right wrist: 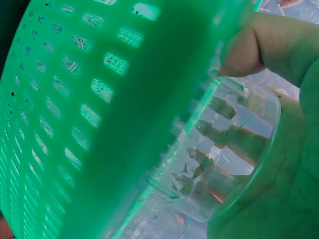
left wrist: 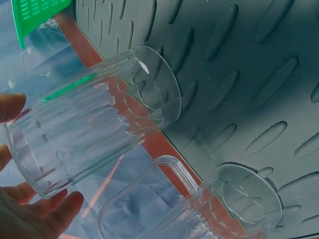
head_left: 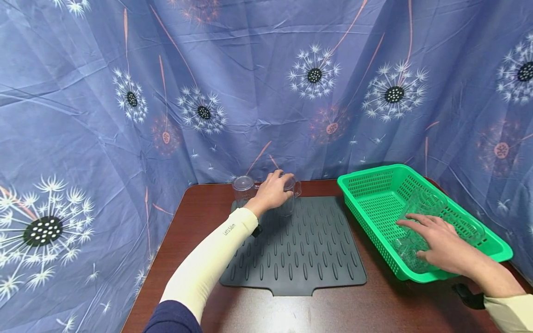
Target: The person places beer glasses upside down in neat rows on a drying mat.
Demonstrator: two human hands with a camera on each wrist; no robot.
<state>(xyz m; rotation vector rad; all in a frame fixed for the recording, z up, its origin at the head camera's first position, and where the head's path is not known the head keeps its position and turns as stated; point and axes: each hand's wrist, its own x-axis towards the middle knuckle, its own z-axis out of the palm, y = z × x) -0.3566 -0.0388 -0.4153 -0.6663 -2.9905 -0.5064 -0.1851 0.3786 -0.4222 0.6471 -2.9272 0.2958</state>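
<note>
- A clear ribbed glass [left wrist: 89,124] is held by the left hand [head_left: 272,190] at the far edge of the dark mat [head_left: 308,245]; in the left wrist view its fingers [left wrist: 47,219] are curled round the base end, so the grip is closed on it, and the glass is tilted with its mouth toward the mat.
- Whether the glass touches the mat cannot be told.
- A second clear glass [head_left: 243,188], with a handle seen in the left wrist view, stands mouth down just beside the first, at the mat's far left corner.
- A third clear glass [right wrist: 234,149] lies inside the green basket [head_left: 366,185], near its front end, under the right hand [head_left: 443,243].
- In the head view the right hand is laid over this glass with the fingers spread and only lightly bent; in the right wrist view the thumb [right wrist: 259,50] and palm are pressed against the glass, so the grip is taken as closing round it, though how firmly cannot be told.
- Further clear glasses [head_left: 429,203] are seen deeper in the basket, beyond the right hand's fingertips.
- The basket is set to the right of the mat, just beside it, at an angle.
- Mat and basket are both carried by the brown wooden surface [head_left: 200,203].
- A blue curtain [head_left: 125,92] printed with dandelion heads is hung behind and on both sides of the surface.
- Cream sleeves [head_left: 208,263] are worn on both forearms.
</note>
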